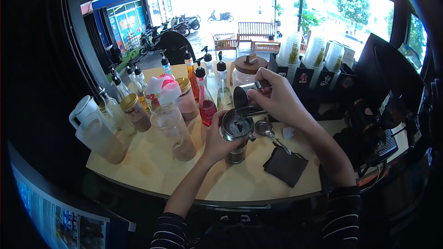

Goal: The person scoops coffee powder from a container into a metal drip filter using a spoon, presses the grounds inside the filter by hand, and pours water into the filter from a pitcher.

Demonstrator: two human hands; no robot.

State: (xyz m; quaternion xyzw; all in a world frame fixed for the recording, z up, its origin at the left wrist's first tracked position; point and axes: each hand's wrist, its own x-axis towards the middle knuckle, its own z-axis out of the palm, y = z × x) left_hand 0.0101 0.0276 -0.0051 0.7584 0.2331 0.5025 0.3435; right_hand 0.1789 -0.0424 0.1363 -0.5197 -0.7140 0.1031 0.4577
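Note:
My left hand (220,139) is wrapped round the side of an open metal cup (238,126) with dark contents inside. Above it, my right hand (272,94) grips the handle of a dark, flat-bladed tool (241,101), whose blade stands upright over the cup's rim. Below the cup is a glass and metal container (237,155), partly hidden by the cup and my left hand. Just right of the cup, a small round metal piece (263,127) and a spoon (281,145) lie on the table.
Pump bottles (206,99), jars (135,113) and a clear pitcher (99,133) stand at the left and back of the table (152,175). A folded dark cloth (285,165) lies front right. Stacked plastic cups (314,53) fill a black holder behind my right hand.

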